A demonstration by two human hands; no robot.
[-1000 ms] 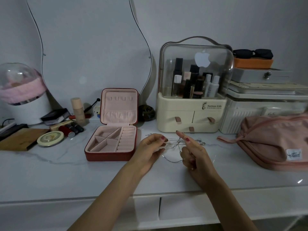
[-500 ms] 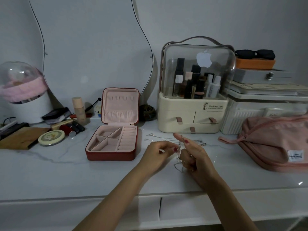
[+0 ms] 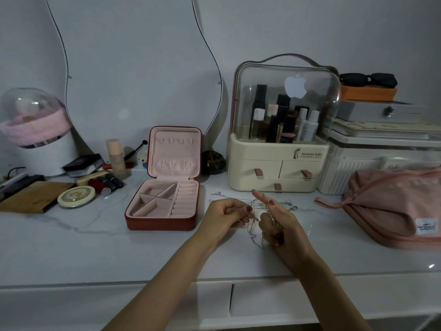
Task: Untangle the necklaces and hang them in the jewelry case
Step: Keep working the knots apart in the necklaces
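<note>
A red jewelry case (image 3: 164,223) with a pink lining stands open on the white counter, its lid upright with a row of hooks. Just right of it, my left hand (image 3: 226,217) pinches thin silver necklace chains (image 3: 254,231) that dangle in a tangle between both hands. My right hand (image 3: 278,220) holds another part of the same tangle, index finger pointing up and left, a chain draped over it. More chain (image 3: 290,205) lies loose on the counter behind my hands.
A cream cosmetics organizer (image 3: 279,170) with a clear dome stands behind my hands. A pink pouch (image 3: 396,206) lies at the right. Lipsticks, a round tin (image 3: 76,196), a wooden board and a bottle crowd the left. The counter's front edge (image 3: 214,281) runs below my wrists.
My hands have come closer together and dropped slightly toward me. The left hand's fingers have curled tighter on the chains, which now hang lower between the hands.
</note>
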